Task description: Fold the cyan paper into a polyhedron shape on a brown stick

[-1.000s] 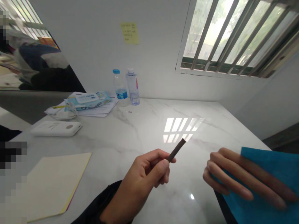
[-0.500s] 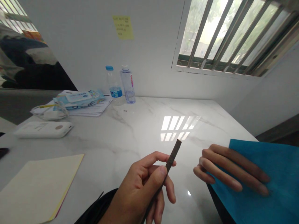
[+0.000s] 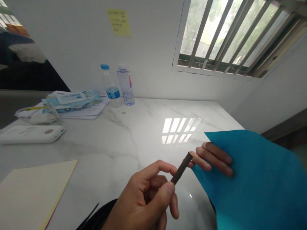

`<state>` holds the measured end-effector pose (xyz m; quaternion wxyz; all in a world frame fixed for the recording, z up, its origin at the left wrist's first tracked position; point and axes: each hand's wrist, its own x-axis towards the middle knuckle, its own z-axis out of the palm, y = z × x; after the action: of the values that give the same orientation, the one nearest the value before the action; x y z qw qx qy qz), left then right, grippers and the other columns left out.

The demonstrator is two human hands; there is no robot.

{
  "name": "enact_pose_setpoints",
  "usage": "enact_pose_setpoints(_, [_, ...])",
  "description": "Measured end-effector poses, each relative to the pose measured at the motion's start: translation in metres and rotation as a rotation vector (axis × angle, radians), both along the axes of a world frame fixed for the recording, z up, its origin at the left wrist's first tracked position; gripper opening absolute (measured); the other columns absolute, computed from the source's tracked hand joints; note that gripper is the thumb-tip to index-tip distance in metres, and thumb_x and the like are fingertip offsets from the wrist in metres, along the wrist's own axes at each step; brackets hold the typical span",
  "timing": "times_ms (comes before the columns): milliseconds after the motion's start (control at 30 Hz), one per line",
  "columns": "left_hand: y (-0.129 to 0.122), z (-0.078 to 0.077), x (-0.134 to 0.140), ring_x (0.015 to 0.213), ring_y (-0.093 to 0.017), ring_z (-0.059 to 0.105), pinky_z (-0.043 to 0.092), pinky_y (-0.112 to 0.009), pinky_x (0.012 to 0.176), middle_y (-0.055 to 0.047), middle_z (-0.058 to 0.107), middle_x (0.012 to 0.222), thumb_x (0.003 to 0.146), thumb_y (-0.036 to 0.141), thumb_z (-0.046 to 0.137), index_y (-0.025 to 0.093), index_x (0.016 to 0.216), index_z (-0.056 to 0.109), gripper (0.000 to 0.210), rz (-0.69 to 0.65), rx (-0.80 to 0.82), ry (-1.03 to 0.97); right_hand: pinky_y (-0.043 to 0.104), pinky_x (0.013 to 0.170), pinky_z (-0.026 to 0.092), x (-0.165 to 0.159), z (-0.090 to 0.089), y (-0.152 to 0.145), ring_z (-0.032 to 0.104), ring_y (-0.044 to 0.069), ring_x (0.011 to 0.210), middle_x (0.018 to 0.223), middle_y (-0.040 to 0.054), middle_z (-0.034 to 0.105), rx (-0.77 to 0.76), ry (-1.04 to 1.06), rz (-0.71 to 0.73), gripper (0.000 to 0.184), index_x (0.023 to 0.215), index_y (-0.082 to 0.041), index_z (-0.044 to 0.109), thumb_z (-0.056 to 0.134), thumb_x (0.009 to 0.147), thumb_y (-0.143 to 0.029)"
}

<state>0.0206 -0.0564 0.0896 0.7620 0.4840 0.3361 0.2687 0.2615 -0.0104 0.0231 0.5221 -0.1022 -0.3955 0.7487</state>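
A short dark brown stick [image 3: 182, 168], with a flat cut end, slants up from my left hand [image 3: 146, 195]. My left thumb and forefinger pinch it, and its lower part is hidden in the palm. To the right, my right hand [image 3: 214, 158] grips a blue sheet of paper [image 3: 259, 179] by its left edge. The fingers lie across the front of the sheet; the rest of that hand is hidden behind it. The tip of the stick overlaps the right fingers in view; whether they touch, I cannot tell.
Pale sheets with yellow and pink edges [image 3: 35, 191] lie at the left of the marble-patterned table [image 3: 115, 134]. Behind them are a white device [image 3: 31, 134], a wipes pack [image 3: 74, 99] on papers, and two bottles [image 3: 126, 86]. A barred window [image 3: 223, 35] is above right.
The blue sheet has moved left and up with my right hand, toward the stick. The stick now tilts more to the right, and less of it shows. The view has shifted slightly.
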Motion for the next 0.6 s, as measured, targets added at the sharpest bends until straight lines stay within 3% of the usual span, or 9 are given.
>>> enact_pose_setpoints(100, [0.000, 0.000, 0.003, 0.037, -0.004, 0.049, 0.035, -0.010, 0.035, 0.002, 0.067, 0.070, 0.096, 0.054, 0.059, 0.024, 0.113, 0.053, 0.035, 0.002, 0.015, 0.049, 0.039, 0.079, 0.055, -0.005, 0.001, -0.006, 0.059, 0.021, 0.060, 0.040, -0.0054, 0.048, -0.048, -0.151, -0.056, 0.051, 0.059, -0.031, 0.060, 0.077, 0.064, -0.079])
enact_pose_setpoints(233, [-0.001, 0.001, 0.007, 0.037, -0.005, 0.049, 0.037, -0.011, 0.034, 0.003, 0.066, 0.071, 0.096, 0.053, 0.058, 0.023, 0.115, 0.055, 0.036, 0.017, 0.049, 0.120, 0.039, 0.080, 0.054, -0.012, 0.008, -0.012, 0.066, 0.023, 0.074, 0.059, -0.0014, 0.062, -0.081, -0.199, -0.043, 0.046, 0.078, -0.027, 0.069, 0.082, 0.067, -0.069])
enact_pose_setpoints(433, [-0.001, 0.003, 0.012, 0.036, -0.006, 0.046, 0.036, -0.015, 0.034, 0.007, 0.056, 0.060, 0.094, 0.050, 0.061, 0.021, 0.113, 0.059, 0.035, 0.094, 0.137, 0.175, 0.033, 0.082, 0.055, -0.023, 0.018, -0.017, 0.064, 0.018, 0.075, 0.065, -0.0020, 0.063, -0.161, -0.067, -0.060, 0.027, 0.067, -0.024, 0.063, 0.088, 0.072, -0.034])
enact_pose_setpoints(600, [-0.005, 0.005, 0.010, 0.039, -0.007, 0.046, 0.035, -0.015, 0.038, 0.009, 0.049, 0.054, 0.094, 0.046, 0.063, 0.023, 0.109, 0.063, 0.027, 0.161, 0.233, 0.279, 0.029, 0.073, 0.055, -0.022, 0.010, -0.017, 0.065, 0.019, 0.077, 0.070, -0.0005, 0.068, -0.102, -0.029, -0.025, 0.025, 0.074, -0.025, 0.068, 0.085, 0.075, -0.043])
